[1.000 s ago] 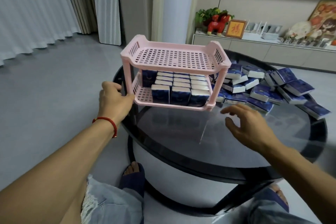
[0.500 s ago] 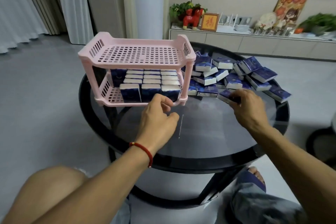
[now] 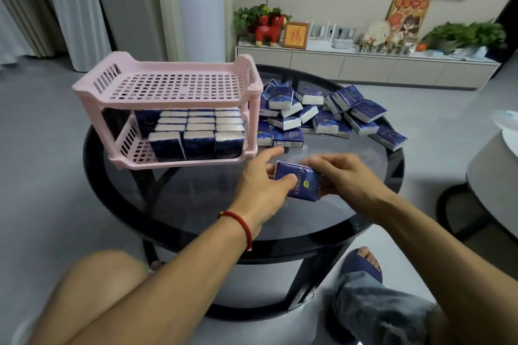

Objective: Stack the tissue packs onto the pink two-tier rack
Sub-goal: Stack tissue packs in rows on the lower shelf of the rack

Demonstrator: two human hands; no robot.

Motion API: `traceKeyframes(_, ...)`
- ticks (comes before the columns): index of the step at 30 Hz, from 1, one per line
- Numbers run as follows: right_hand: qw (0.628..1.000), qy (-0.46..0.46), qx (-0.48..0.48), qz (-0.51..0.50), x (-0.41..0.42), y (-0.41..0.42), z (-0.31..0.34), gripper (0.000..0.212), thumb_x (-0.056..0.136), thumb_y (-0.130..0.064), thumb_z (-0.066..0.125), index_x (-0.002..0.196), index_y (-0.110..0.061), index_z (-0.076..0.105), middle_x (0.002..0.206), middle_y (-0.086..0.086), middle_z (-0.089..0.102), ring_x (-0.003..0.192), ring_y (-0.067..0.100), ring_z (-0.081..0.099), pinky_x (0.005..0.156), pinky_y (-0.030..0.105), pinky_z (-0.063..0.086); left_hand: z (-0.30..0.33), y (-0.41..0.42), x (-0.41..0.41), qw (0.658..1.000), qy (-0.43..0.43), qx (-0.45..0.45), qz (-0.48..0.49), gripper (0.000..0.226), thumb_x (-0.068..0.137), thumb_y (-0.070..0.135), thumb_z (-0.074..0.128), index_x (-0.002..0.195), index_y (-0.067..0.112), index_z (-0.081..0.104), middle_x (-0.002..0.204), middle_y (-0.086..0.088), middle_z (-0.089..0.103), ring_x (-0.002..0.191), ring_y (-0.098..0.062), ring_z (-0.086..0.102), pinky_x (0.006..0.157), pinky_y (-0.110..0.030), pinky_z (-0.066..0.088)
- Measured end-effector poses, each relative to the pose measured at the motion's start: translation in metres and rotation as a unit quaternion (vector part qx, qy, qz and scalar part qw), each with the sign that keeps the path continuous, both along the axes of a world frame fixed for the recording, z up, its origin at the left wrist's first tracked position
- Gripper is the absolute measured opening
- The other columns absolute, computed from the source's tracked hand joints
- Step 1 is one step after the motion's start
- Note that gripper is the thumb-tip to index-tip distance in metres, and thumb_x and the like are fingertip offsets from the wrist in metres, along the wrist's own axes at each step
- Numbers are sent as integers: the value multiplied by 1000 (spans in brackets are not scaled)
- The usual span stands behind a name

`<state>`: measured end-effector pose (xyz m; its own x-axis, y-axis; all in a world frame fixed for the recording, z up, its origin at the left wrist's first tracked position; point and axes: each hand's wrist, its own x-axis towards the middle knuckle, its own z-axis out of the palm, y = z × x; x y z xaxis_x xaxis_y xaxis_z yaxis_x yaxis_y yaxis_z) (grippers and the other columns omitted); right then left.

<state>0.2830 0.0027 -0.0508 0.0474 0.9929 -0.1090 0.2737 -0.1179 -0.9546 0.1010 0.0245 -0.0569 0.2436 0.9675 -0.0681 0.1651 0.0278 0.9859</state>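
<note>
The right hand (image 3: pixel 347 176) curls round the right end of a dark blue tissue pack (image 3: pixel 297 182) while the left hand (image 3: pixel 262 185), a red bracelet (image 3: pixel 239 223) at its wrist, meets it from the left, thumb laid on the wrapper and forefinger stretched straight toward the pile; whether the left hand truly grips the pack cannot be told from this angle. Both hover just above the near part of the round glass worktop (image 3: pixel 196 204). On its left side stands the pink two-tier rack (image 3: pixel 168 109), lower shelf filled with upright packs in tidy rows, upper shelf bare. To the right and farther off lies the loose heap of tissue packs (image 3: pixel 322 115), many yet unstacked. The task looks roughly half done, with the top tier the likely next target. The risks: a pack passed between two hands may slip onto the glass if one lets go early, and a careless push against the light plastic rack, set close to the worktop's left edge, could slide it off
</note>
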Motion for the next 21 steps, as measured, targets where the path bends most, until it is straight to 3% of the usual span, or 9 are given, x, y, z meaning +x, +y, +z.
traceKeyframes(2,990,-101,58,-83,10,15,-8,27,103,-30,56,109,-10,73,98,11,75,76,14,72,70,32,61,0,3,-2,999,-29,-12,34,45,91,4,73,131,23,64,116,-3,69,92,-9,67,63,-16,57)
traceKeyframes(4,941,-258,123,-180,28,36,-21,22,102,-27,58,117,-15,69,109,3,72,84,13,70,79,37,61,0,6,-6,995,-64,-38,65,32,90,2,73,117,19,69,111,-7,73,91,-15,71,61,-20,57)
traceKeyframes(6,901,-346,146,-219,43,58,-34,35,100,-22,61,134,-19,58,132,6,61,100,20,66,89,44,57,0,8,-10,988,-108,-71,80,26,90,0,73,107,18,67,110,-9,73,94,-22,73,62,-28,59)
traceKeyframes(8,882,-398,141,-209,51,82,-44,55,97,-18,65,148,-26,44,152,9,42,123,30,56,98,51,53,-1,11,-13,988,-113,-58,87,29,88,-2,74,105,19,65,109,-9,73,94,-22,72,62,-26,57)
traceKeyframes(11,872,-432,115,-202,50,111,-49,68,96,-15,68,154,-28,36,163,9,25,141,36,36,109,51,43,-7,7,-20,987,64,127,79,34,82,-5,75,97,22,63,101,1,67,90,-11,65,69,-12,52)
traceKeyframes(13,866,-432,137,-212,50,121,-54,59,95,-10,68,149,-20,47,156,12,38,136,36,42,110,47,41,-15,4,-22,950,196,241,27,38,78,-11,71,95,21,61,107,3,58,102,-14,57,87,-12,48)
traceKeyframes(14,862,-431,152,-219,51,123,-56,54,94,-7,68,145,-17,53,150,13,46,132,35,46,109,46,42,-20,2,-23,938,238,254,-10,40,75,-12,70,97,21,60,111,4,54,107,-15,53,92,-10,43)
traceKeyframes(18,865,-405,191,-225,58,112,-45,38,97,-13,65,136,-14,62,134,14,59,114,34,60,98,48,51,-25,-2,-32,941,244,211,-99,35,77,6,73,105,23,60,120,9,49,111,-8,50,88,2,34)
traceKeyframes(21,886,-370,213,-179,60,82,-23,33,102,-22,58,134,-16,61,116,8,66,95,25,63,82,38,53,-23,-1,-35,957,208,200,-35,29,88,18,72,111,23,58,121,8,53,107,-1,53,84,0,38)
